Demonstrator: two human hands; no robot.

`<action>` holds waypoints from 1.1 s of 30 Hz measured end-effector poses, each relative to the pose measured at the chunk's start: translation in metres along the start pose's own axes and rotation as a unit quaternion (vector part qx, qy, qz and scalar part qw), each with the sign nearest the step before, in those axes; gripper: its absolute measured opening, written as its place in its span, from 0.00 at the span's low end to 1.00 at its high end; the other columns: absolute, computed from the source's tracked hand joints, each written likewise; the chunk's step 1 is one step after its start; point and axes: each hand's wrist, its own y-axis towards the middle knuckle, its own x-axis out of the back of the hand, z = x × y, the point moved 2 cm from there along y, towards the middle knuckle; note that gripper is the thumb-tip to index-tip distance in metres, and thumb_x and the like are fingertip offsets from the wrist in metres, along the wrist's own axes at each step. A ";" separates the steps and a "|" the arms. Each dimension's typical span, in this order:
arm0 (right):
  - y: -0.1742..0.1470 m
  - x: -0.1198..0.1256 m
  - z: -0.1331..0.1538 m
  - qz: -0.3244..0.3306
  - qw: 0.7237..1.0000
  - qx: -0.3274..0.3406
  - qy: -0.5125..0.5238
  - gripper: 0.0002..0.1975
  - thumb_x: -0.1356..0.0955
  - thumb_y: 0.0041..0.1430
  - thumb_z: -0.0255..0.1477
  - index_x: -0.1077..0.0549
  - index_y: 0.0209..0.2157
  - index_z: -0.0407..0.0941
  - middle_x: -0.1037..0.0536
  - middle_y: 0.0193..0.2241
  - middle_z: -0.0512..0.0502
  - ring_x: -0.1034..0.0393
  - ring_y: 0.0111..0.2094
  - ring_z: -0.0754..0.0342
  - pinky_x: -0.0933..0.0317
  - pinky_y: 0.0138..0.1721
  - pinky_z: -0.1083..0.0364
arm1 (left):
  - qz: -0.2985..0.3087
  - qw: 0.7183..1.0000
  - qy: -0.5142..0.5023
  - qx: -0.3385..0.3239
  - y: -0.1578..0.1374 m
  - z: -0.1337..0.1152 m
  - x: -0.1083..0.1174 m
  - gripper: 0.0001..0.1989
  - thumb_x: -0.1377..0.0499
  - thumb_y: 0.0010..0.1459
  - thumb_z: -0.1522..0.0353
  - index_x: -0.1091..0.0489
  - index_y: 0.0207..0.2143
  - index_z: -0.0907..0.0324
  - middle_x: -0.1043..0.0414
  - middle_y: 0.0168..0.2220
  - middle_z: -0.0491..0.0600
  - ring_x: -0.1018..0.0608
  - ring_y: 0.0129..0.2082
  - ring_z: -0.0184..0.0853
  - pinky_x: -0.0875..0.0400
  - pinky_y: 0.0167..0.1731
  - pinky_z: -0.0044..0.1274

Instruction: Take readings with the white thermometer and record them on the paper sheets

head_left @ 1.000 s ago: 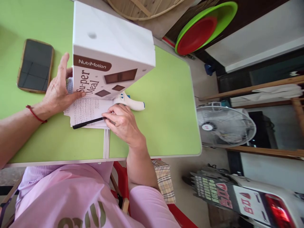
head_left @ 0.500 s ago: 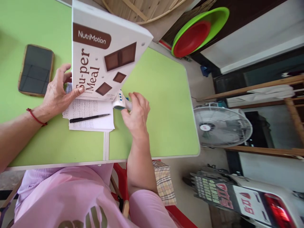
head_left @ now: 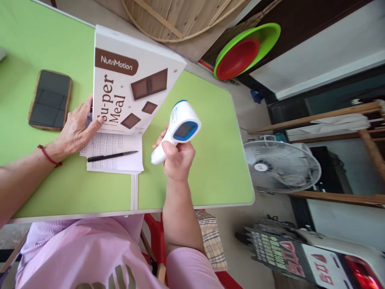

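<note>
My right hand point(head_left: 179, 159) grips a white and blue infrared thermometer point(head_left: 177, 128) by its handle, held above the green table, with its small screen facing up toward me. At the left, my left hand point(head_left: 78, 127) holds the near left edge of a white box point(head_left: 126, 92) printed "NutriMotion Su-per Meal"; the thumb is on its front and the fingers are partly hidden behind it. The box stands upright over a stack of written paper sheets point(head_left: 129, 162). A black pen point(head_left: 112, 156) lies across those sheets.
A phone point(head_left: 50, 99) in a wood-edged case lies left of my left hand. The green tabletop point(head_left: 216, 168) ends at a pale rim on the right. Beyond it are a fan point(head_left: 282, 166), green and red basins point(head_left: 237, 60) and a round wooden board point(head_left: 180, 18).
My right hand has taken up the infrared thermometer from beside the box and lifted it, turning its screen toward me. My left hand stays at the box.
</note>
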 end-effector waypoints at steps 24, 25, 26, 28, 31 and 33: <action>-0.021 -0.053 0.009 0.168 0.960 -0.172 0.143 0.18 0.21 0.45 0.46 0.24 0.28 0.48 0.26 0.24 0.52 0.35 0.26 0.56 0.36 0.29 0.52 | -0.003 0.999 0.047 -0.001 0.000 0.014 -0.006 0.49 0.62 0.66 0.28 0.33 0.65 0.53 0.27 0.60 0.60 0.24 0.62 0.59 0.27 0.61 0.48; -0.020 -0.053 0.009 0.168 0.961 -0.170 0.140 0.18 0.21 0.45 0.46 0.24 0.27 0.48 0.26 0.24 0.53 0.35 0.25 0.56 0.36 0.29 0.52 | -0.004 0.999 0.049 -0.001 0.000 0.015 -0.007 0.49 0.62 0.66 0.28 0.33 0.65 0.53 0.27 0.60 0.60 0.24 0.63 0.59 0.28 0.61 0.49; -0.020 -0.052 0.009 0.169 0.961 -0.169 0.135 0.18 0.21 0.45 0.47 0.24 0.27 0.48 0.27 0.23 0.53 0.36 0.25 0.57 0.36 0.29 0.52 | -0.005 0.999 0.050 -0.002 0.000 0.016 -0.008 0.49 0.63 0.66 0.28 0.34 0.65 0.53 0.27 0.59 0.61 0.25 0.63 0.59 0.28 0.61 0.49; -0.020 -0.051 0.008 0.170 0.963 -0.171 0.123 0.19 0.22 0.46 0.48 0.25 0.27 0.48 0.28 0.23 0.53 0.37 0.25 0.57 0.36 0.29 0.52 | -0.007 0.999 0.051 -0.004 0.001 0.018 -0.010 0.49 0.63 0.66 0.28 0.34 0.66 0.54 0.27 0.59 0.61 0.25 0.62 0.60 0.28 0.60 0.51; -0.021 -0.051 0.008 0.174 0.963 -0.172 0.116 0.19 0.22 0.47 0.48 0.24 0.28 0.48 0.27 0.24 0.53 0.36 0.25 0.57 0.35 0.30 0.52 | -0.008 0.999 0.051 -0.008 0.001 0.020 -0.012 0.49 0.63 0.66 0.28 0.34 0.66 0.54 0.28 0.59 0.62 0.25 0.62 0.61 0.28 0.60 0.52; -0.021 -0.051 0.008 0.171 0.963 -0.168 0.121 0.20 0.22 0.46 0.49 0.24 0.28 0.48 0.27 0.24 0.53 0.36 0.25 0.57 0.36 0.29 0.52 | -0.008 0.999 0.050 -0.008 0.001 0.021 -0.013 0.49 0.63 0.66 0.28 0.35 0.66 0.54 0.28 0.59 0.61 0.25 0.62 0.60 0.28 0.60 0.51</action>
